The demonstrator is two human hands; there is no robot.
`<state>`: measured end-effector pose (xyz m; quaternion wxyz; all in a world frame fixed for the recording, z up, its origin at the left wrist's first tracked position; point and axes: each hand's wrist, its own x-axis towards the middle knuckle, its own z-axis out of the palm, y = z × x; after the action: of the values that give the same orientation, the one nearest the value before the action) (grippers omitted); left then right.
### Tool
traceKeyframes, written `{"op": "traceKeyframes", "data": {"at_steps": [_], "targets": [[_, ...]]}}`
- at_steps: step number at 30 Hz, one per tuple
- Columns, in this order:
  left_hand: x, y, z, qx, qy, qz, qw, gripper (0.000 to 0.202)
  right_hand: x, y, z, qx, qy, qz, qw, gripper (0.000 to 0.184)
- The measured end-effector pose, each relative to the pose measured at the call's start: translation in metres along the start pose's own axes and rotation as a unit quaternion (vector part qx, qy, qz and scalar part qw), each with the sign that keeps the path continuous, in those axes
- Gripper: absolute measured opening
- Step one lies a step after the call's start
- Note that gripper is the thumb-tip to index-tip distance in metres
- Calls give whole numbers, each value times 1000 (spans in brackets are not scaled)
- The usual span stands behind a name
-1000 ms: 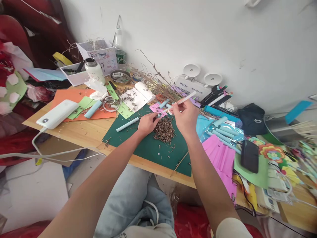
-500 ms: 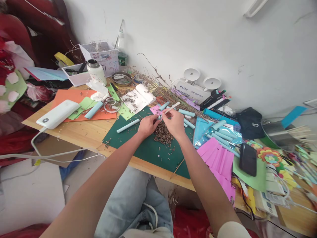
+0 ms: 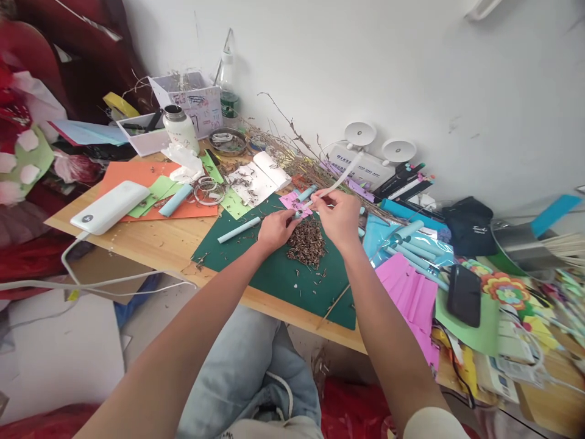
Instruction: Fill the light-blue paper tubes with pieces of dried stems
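My left hand (image 3: 274, 229) rests on the green cutting mat (image 3: 256, 268), fingers pinched on a small light-blue paper tube (image 3: 298, 214). Close beside it, my right hand (image 3: 339, 214) is closed on a thin white stick (image 3: 340, 178) that slants up and to the right, its lower end at the tube's mouth. A pile of dried brown plant bits (image 3: 305, 242) lies on the mat just under both hands. A pink paper scrap (image 3: 289, 200) sits behind them.
Loose blue tube (image 3: 238, 230) on the mat's left; more blue tubes (image 3: 411, 244), pink paper (image 3: 406, 292) and a black phone (image 3: 464, 296) at right. White power bank (image 3: 109, 207), orange paper (image 3: 137, 177), metal rings (image 3: 208, 190), bottle (image 3: 179, 128), dried twigs (image 3: 292, 155) behind.
The white stick went down toward the tube half a second ago and now stands out long again, tip raised up-right. My left hand stayed in place on the tube.
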<state>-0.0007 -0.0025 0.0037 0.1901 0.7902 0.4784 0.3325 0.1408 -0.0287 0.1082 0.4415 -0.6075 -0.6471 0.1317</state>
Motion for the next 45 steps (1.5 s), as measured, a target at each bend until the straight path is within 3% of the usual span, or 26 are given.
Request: {"op": "traceKeyframes", "data": {"at_steps": [3, 8, 11, 16, 45], "targets": [[-1, 1, -1, 5, -3, 4, 1000, 24, -2, 2, 1, -9, 3, 2, 1000, 14], [0, 2, -3, 4, -12, 4, 1000, 23, -5, 15, 13, -46, -49, 21, 998, 15], [0, 1, -3, 0, -10, 6, 1000, 24, -4, 18, 15, -38, -32, 30, 998, 17], [0, 1, -2, -1, -9, 1, 1000, 23, -1, 16, 13, -56, -57, 0, 997, 16], [1, 1, -2, -6, -6, 2, 1000, 22, -2, 18, 18, -68, -42, -16, 997, 17]]}}
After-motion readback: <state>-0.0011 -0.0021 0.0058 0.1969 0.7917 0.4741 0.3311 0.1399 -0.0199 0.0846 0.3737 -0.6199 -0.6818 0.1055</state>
